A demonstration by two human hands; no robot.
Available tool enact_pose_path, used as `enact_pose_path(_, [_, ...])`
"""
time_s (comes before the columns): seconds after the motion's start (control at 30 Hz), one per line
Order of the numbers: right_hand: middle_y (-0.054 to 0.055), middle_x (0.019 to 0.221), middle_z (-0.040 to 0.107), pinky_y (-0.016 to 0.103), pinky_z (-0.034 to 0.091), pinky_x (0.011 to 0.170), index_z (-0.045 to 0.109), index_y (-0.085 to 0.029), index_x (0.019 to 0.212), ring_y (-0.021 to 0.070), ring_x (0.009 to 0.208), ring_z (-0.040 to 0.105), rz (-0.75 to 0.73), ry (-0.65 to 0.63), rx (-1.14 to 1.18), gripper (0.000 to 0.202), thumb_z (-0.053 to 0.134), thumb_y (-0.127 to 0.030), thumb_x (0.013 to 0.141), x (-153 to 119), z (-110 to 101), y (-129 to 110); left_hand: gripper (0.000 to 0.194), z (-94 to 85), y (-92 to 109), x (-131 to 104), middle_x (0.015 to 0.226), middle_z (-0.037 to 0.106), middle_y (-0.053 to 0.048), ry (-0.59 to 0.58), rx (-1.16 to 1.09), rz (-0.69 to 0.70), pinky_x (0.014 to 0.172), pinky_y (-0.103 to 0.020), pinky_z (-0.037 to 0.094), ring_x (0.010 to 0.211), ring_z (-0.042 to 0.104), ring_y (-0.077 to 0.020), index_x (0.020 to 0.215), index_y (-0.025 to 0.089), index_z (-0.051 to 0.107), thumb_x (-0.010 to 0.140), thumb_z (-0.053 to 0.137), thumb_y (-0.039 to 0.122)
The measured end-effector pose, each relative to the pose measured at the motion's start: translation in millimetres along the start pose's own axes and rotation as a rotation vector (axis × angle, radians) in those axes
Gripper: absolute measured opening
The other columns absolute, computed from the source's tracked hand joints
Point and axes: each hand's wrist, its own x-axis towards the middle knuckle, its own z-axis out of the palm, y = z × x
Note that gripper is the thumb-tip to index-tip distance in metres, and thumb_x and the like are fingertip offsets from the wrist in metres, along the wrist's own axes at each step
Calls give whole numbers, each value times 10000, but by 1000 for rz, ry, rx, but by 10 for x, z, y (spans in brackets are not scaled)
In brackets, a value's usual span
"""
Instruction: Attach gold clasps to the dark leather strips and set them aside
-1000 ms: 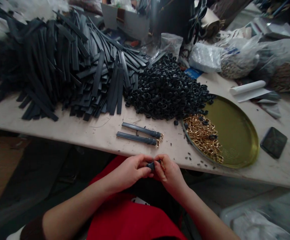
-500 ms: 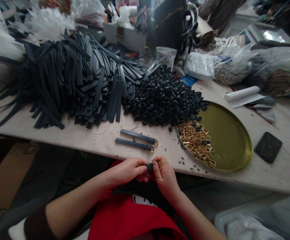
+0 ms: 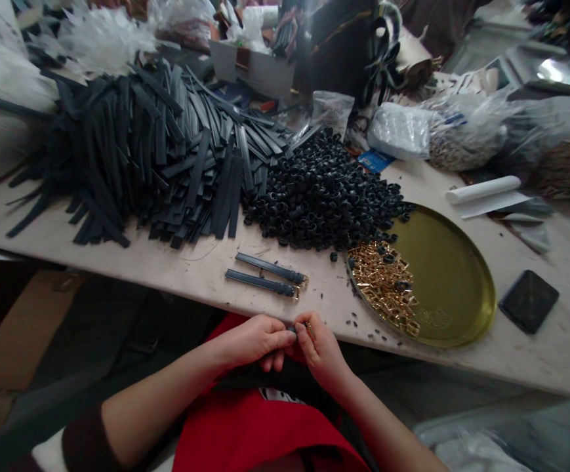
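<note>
- the left hand (image 3: 252,341) is pinching a dark strap (image 3: 291,329) at its end, thumb and fingers closing on it, just below the near edge of the table (image 3: 176,269).
- the right hand (image 3: 320,347) is meeting it from three o'clock, fingertips gripping the same strap end where a small gold buckle (image 3: 307,324) is showing; the two hands are touching each other.
- the strap is sitting between both hands, above a red garment (image 3: 255,426) on the person's lap; most of it is hiding behind the fingers.
- at twelve o'clock from the hands, two finished straps (image 3: 265,275) with gold buckles are lying side by side on the table, nearly parallel, close to its edge.
- further toward twelve o'clock, a heap of black loops (image 3: 324,193) is spreading across the table.
- at ten o'clock, a big pile of dark strap pieces (image 3: 157,151) is lying in loose layers, touching the loop heap.
- at two o'clock, a round brass tray (image 3: 452,275) is holding a heap of gold buckles (image 3: 383,285) on its left side, with a few black loops among them.
- at three o'clock from the tray, a dark phone (image 3: 529,301) is lying flat, apart from the tray.
- plastic bags (image 3: 412,131) and a paper roll (image 3: 481,189) are resting at the far side of the table.
</note>
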Motion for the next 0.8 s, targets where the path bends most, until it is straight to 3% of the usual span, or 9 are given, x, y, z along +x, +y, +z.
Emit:
enact_pose_path(0.2, [-4, 695, 518, 222, 402, 508, 484, -189, 911, 118, 574, 498, 21, -63, 340, 250, 346, -397, 885, -30, 140, -61, 296, -56, -60, -212, 605, 583, 9, 49, 174, 76, 408, -167, 356, 454, 500, -80, 709, 147, 535, 835, 368, 357])
enact_pose_path(0.4, [1, 690, 538, 241, 430, 539, 489, -190, 934, 123, 568, 515, -17, -44, 348, 259, 342, -398, 889, 3, 278, -124, 341, -166, 39, -276, 552, 542, 13, 54, 325, 140, 451, -171, 377, 437, 497, -79, 677, 137, 560, 852, 316, 298])
enact_pose_path(0.5, [21, 750, 572, 259, 443, 586, 490, -191, 973, 143, 638, 546, -34, 36, 278, 277, 321, -395, 893, 118, 270, -174, 408, -304, 91, -203, 540, 551, 3, 35, 447, 204, 466, -181, 373, 457, 513, -94, 636, 142, 573, 870, 295, 329])
enact_pose_path(0.57, [31, 762, 583, 275, 438, 605, 503, -185, 977, 155, 658, 548, -45, 129, 96, 280, 330, -387, 887, 286, 239, -197, 369, -444, 123, -139, 601, 599, -13, 192, 600, 239, 491, -201, 376, 534, 553, -128, 683, 157, 598, 851, 370, 393])
enact_pose_path(0.67, [51, 758, 591, 321, 426, 653, 558, -179, 875, 184, 682, 537, -126, 270, -314, 260, 392, -378, 860, 623, 177, -188, 245, -709, 179, -59, 752, 650, -32, 552, 867, 290, 582, -239, 402, 693, 590, -180, 804, 183, 616, 798, 507, 402])
enact_pose_path(0.8, [91, 934, 602, 386, 412, 799, 594, -184, 885, 229, 875, 538, -253, 360, -583, 245, 423, -355, 851, 924, 168, -78, 191, -1155, 262, -52, 880, 634, -56, 832, 1117, 369, 739, -283, 416, 850, 580, -196, 855, 183, 604, 851, 463, 312])
